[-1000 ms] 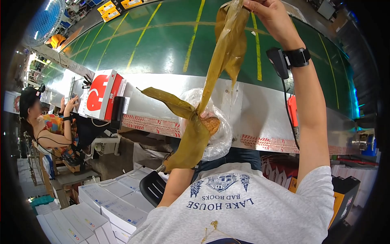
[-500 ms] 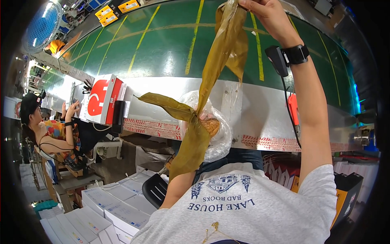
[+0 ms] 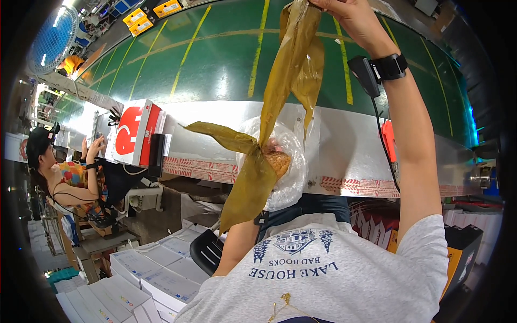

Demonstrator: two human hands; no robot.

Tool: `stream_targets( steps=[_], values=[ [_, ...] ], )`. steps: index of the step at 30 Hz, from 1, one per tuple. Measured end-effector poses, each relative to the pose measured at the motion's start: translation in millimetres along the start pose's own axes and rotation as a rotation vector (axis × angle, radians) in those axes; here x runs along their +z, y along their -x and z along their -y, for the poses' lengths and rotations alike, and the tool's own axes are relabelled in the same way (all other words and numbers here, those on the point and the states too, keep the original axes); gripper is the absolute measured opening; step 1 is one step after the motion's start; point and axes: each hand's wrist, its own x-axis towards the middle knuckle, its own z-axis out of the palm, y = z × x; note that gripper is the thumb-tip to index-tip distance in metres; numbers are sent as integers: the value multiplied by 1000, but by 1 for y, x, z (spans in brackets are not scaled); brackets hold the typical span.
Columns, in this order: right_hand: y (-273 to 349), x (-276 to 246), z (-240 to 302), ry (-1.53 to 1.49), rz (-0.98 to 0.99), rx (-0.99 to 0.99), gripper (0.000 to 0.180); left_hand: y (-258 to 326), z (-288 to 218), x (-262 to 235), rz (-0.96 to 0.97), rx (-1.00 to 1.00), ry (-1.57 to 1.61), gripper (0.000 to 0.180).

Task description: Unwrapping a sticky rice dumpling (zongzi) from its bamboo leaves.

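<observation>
My right hand is raised at the far edge of the view, its fingers pinching the top of a long olive-brown leaf. The leaf hangs down to a leaf-wrapped rice dumpling, whose brown, sticky filling shows at one side. Other leaf flaps spread left and toward me. Under the dumpling is a crumpled clear plastic bag. My left forearm reaches up beneath the leaf flap; leaf and bag hide the left hand, so its fingers cannot be made out.
A metal ledge runs along a green conveyor belt with yellow lines. On the left stand a red-and-white box and a seated person. White boxes are stacked at lower left. A cable hangs from my right wrist device.
The leaf and my right hand have shifted slightly left. More of the dumpling's filling shows, and the hanging side flap has turned and dropped lower.
</observation>
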Motion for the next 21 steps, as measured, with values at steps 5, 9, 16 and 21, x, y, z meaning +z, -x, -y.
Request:
stream_targets(
  steps=[5,9,16,21],
  values=[
    [0,1,-1,-87,24,5,11,-5,5,-2,178,-23,243,32],
    [2,0,-1,-47,18,4,11,-6,9,-16,173,28,358,29],
    [5,-4,-6,-97,11,2,11,-5,8,-28,89,54,138,28],
    [8,-6,-9,-92,10,16,11,0,7,-20,-69,121,-100,27]
  ],
)
